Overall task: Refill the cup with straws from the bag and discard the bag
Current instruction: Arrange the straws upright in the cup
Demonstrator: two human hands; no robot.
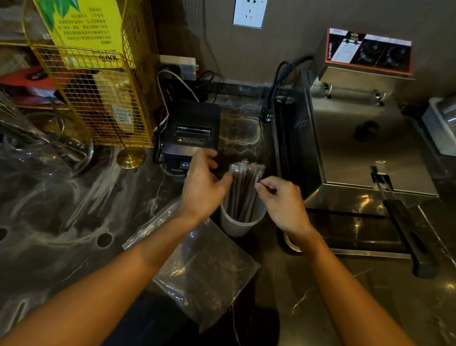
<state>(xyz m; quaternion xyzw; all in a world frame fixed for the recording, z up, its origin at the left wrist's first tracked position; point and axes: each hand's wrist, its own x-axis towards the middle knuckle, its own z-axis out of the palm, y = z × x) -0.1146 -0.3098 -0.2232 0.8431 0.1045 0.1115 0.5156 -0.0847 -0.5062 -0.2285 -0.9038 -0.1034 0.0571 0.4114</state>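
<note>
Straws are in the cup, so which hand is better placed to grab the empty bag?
Left, probably. The bag lies under the left forearm, beside the cup. The left hand is nearer it than the right hand, which pinches the straws.

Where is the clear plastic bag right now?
In the head view, the clear plastic bag lies flat on the dark marble counter, just in front of the grey cup, under the left forearm.

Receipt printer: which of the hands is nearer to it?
Left. The left hand reaches up beside the straws, its fingers overlapping the receipt printer's front edge in the image. The right hand is on the far side of the straws, clearly away from the printer.
</note>
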